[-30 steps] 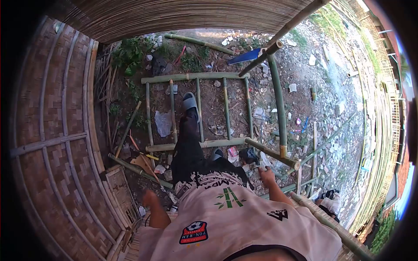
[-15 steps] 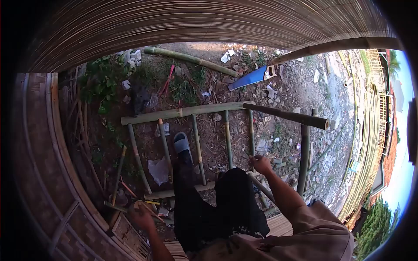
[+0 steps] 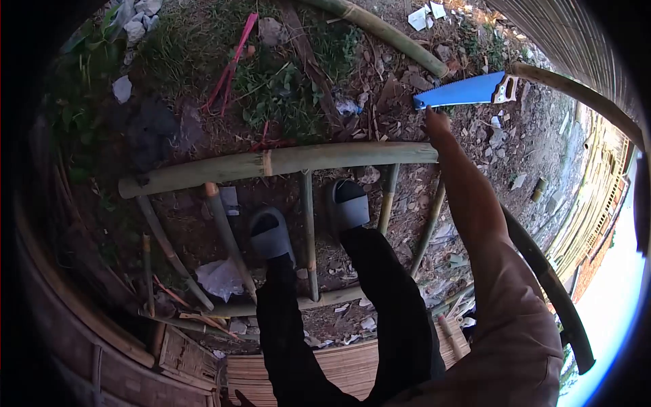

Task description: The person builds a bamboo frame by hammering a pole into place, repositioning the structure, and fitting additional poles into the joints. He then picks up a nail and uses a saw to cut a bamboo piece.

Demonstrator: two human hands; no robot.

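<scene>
My right hand (image 3: 438, 123) reaches forward to the tip of a handsaw (image 3: 464, 91) with a blue blade and a pale wooden handle. The fingers look closed at the blade's tip, and the saw lies on the ground with its handle pointing right. Below the arm's reach lies a bamboo ladder-like frame, with a thick rail (image 3: 305, 158) across the front and several thin rungs (image 3: 308, 237). Both feet, in grey slides (image 3: 350, 205), stand between the rungs. At the bottom edge a dark shape may be my left hand (image 3: 243, 399); its fingers are not clear.
A bamboo pole (image 3: 386, 35) lies beyond the saw, and a dark curved pole (image 3: 553, 292) runs beside my right arm. Pink ribbon (image 3: 234, 64), white rubble and weeds cover the ground. A woven bamboo wall (image 3: 115, 370) stands at left.
My right hand has moved forward from beside the frame's rungs to the saw's tip. My left hand has dropped back to the bottom edge. The view has shifted, and both feet now show.
</scene>
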